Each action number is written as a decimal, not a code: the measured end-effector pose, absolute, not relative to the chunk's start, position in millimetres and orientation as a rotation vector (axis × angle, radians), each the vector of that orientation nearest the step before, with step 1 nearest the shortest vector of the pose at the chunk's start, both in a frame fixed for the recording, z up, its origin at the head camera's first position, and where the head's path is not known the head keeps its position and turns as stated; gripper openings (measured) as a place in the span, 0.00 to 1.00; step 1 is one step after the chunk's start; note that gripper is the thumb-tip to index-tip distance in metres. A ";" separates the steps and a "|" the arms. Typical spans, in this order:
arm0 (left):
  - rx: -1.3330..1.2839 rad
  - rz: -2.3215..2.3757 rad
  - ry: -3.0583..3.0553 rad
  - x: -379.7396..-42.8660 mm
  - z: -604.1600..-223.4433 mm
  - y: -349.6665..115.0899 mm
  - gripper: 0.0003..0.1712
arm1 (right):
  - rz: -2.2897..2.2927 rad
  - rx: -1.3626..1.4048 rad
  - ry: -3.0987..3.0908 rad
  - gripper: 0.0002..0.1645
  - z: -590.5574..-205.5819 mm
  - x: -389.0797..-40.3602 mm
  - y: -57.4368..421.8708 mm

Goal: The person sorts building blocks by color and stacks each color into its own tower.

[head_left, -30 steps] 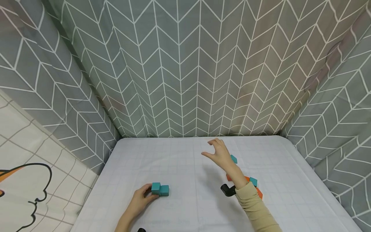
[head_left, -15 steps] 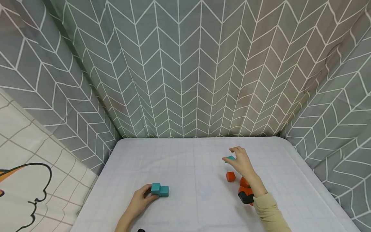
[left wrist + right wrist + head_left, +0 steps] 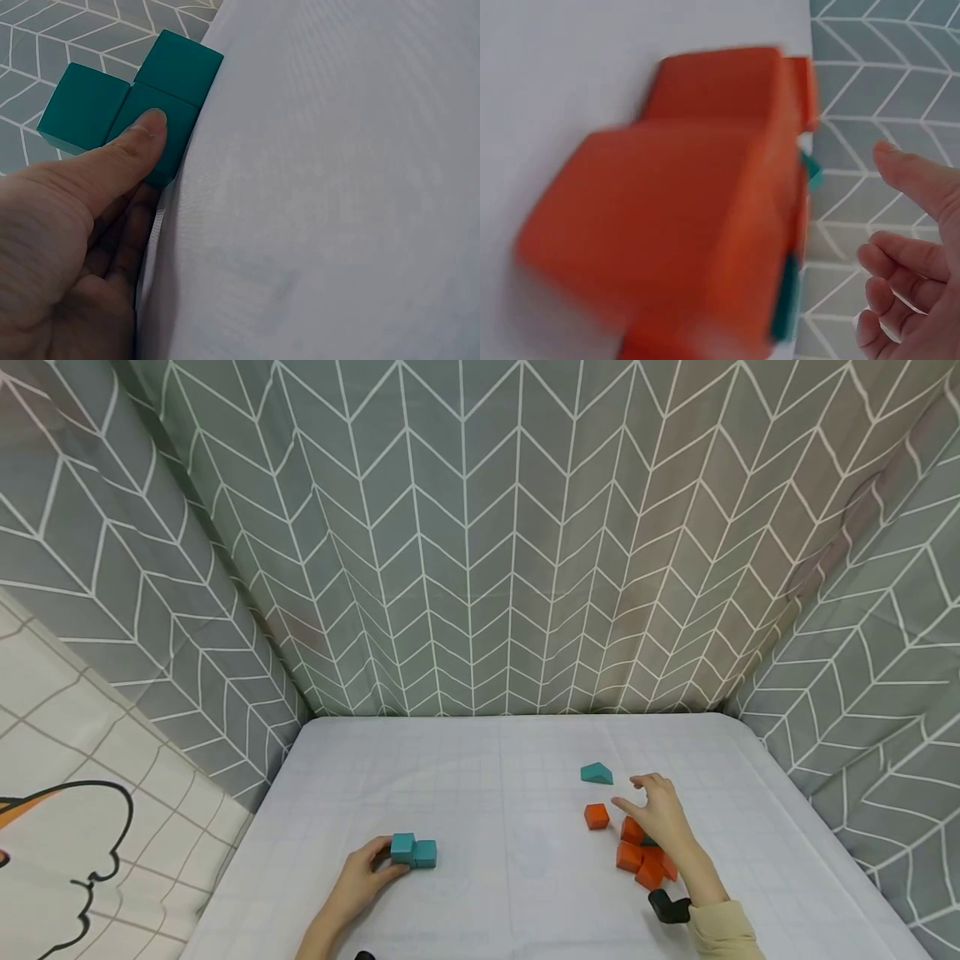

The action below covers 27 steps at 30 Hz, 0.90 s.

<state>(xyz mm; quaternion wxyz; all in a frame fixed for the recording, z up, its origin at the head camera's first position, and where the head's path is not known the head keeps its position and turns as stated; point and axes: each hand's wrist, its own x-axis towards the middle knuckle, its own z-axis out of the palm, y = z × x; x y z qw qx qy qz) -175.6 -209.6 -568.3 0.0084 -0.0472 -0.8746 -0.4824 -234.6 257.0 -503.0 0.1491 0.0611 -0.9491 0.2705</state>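
Grey curtains (image 3: 487,552) with white zigzag lines behind white-covered worktop (image 3: 465,785). Left hand (image 3: 358,878) grips three teal blocks (image 3: 403,848) forming L, thumb pressed on one; trio at left part of worktop. Right hand (image 3: 663,814) holds nothing, thumb and fingers apart, near orange cluster (image 3: 629,857): at least four blocks, exact count unclear, at least one teal piece (image 3: 649,841) partly hidden among them. Near cluster, one lone orange cube (image 3: 597,817). Farther back, one wedge-shaped teal block (image 3: 597,773).
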 end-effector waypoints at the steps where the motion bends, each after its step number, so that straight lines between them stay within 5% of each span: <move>1: -0.148 -1.508 -2.733 -175.5 -568.3 -209.7 0.25 | 0.783 0.164 -2.743 0.32 -504.4 -231.4 260.1; 27: -0.135 -1.545 -2.724 -177.1 -566.0 -209.4 0.24 | 0.825 0.033 -2.859 0.31 -525.7 -196.7 293.0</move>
